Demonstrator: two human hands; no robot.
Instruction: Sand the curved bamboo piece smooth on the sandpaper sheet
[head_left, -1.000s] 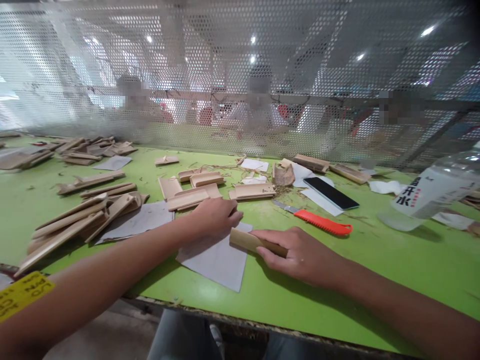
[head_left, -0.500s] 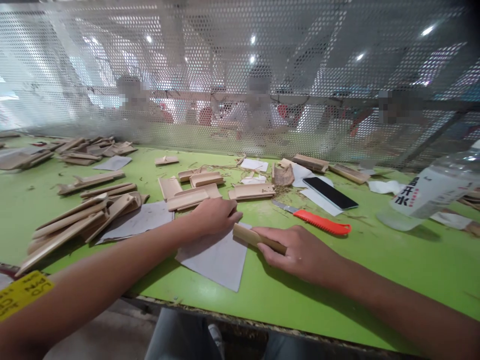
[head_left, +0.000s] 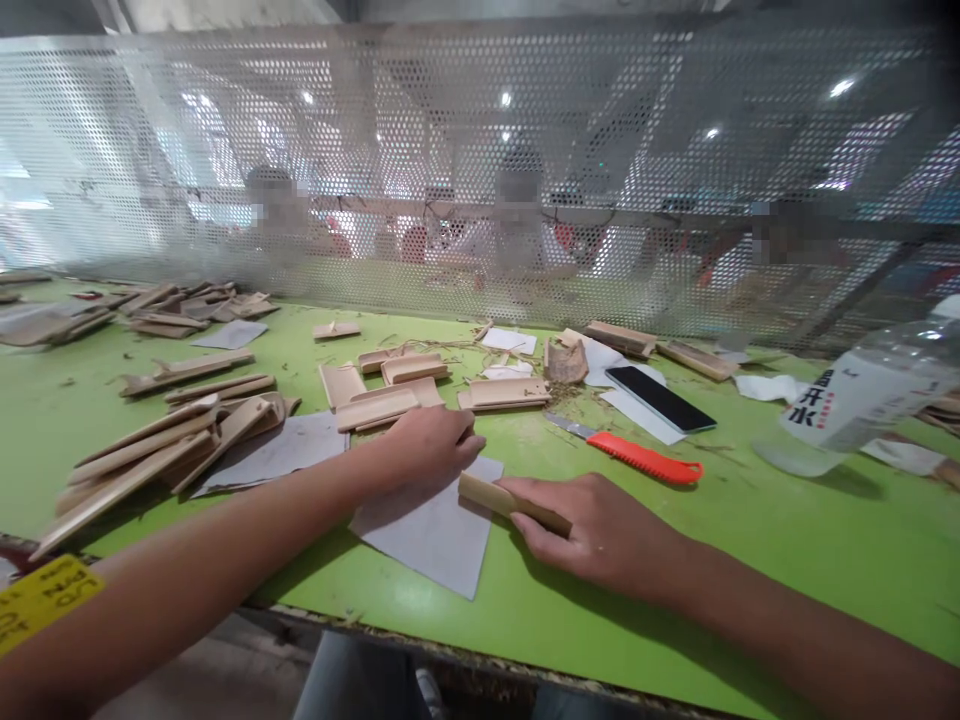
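Note:
My right hand (head_left: 589,520) is wrapped round a strip of split bamboo (head_left: 480,492), its free end pointing left over a sheet of white paper (head_left: 427,540). Just left of that end, my left hand (head_left: 435,440) rests by the paper's upper edge with its fingers curled in. What those fingers hold, if anything, is hidden. Beyond the left hand lie several curved bamboo pieces (head_left: 386,403). A utility knife (head_left: 645,460) with an orange handle lies behind my right hand, its blade out and pointing left.
More bamboo pieces (head_left: 142,460) are piled on the left, partly on another paper sheet (head_left: 281,450). A phone (head_left: 660,398) and a tilted water bottle (head_left: 847,390) are on the right. A perforated metal screen (head_left: 420,200) closes the green table's back; people sit behind it.
The view has tipped up slightly, so the table sits a little lower. The bamboo strip's free end has shifted slightly left and down. Both hands keep nearly the same pose.

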